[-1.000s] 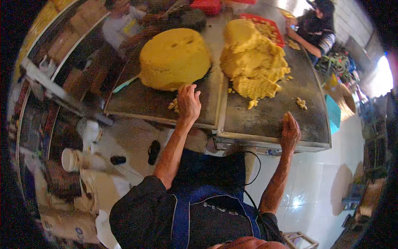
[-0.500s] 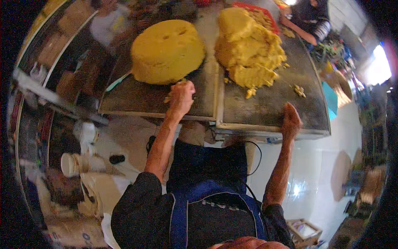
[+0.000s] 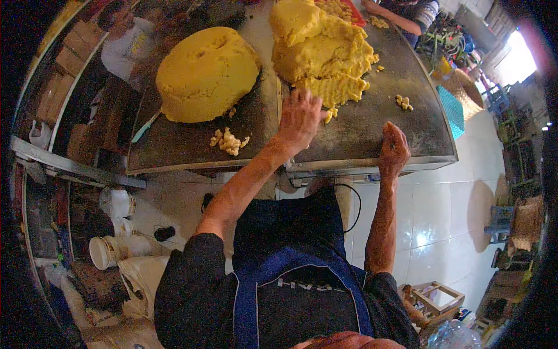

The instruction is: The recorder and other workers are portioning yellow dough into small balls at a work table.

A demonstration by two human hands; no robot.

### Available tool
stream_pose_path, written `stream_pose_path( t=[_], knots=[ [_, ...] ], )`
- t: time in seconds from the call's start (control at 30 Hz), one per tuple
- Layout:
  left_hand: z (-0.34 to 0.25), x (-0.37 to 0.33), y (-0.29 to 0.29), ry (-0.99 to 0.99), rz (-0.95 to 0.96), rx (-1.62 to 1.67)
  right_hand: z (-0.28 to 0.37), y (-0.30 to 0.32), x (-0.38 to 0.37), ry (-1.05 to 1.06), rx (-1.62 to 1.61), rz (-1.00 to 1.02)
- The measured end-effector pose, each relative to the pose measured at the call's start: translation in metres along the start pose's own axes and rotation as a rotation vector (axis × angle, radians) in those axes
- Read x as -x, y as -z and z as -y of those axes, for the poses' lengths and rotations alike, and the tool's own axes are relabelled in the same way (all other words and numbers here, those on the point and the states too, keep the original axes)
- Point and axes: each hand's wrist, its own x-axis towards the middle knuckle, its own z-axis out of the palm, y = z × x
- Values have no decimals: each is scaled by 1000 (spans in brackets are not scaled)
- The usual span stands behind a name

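1. The left hand [image 3: 299,119] lies open and flat on the metal table [image 3: 372,136], touching the near edge of the broken yellow dough pile [image 3: 325,52].
2. The right hand [image 3: 394,152] curls over the table's near edge, likely for balance.
3. Brown boxes [image 3: 72,49] are stacked far left.

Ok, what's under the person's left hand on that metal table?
The left hand lies flat on the metal table, at the near edge of the broken yellow dough pile. A few crumbs show beside its fingers. The palm hides whatever sits directly beneath it.
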Motion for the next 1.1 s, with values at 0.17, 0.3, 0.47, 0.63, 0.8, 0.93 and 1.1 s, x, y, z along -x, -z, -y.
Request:
stream_pose_path(
  t=[0.17, 0.3, 0.47, 0.63, 0.8, 0.93, 1.1],
  knots=[
    [4, -1, -33, -176, -219, -177, -6, -6, -6, 147, 124, -153],
    [14, 2, -51, -517, -290, -190, -5, -5, -3, -301, -64, 49],
    [12, 2, -49, -329, -406, -2, -9, -3, -1, -174, -72, 54],
    [3, 10, -38, -617, -211, -286, -5, -4, -6, 81, 87, -69],
    [32, 18, -25, -210, -259, -308, 35, -13, 20, -247, -315, 96],
    [39, 48, -7, 83, -135, 216, 85, -39, 59, -156, -382, 282],
    [22, 70, 2, 57, 62, 242, 129, -51, 72, 278, -83, 358]
  ],
)
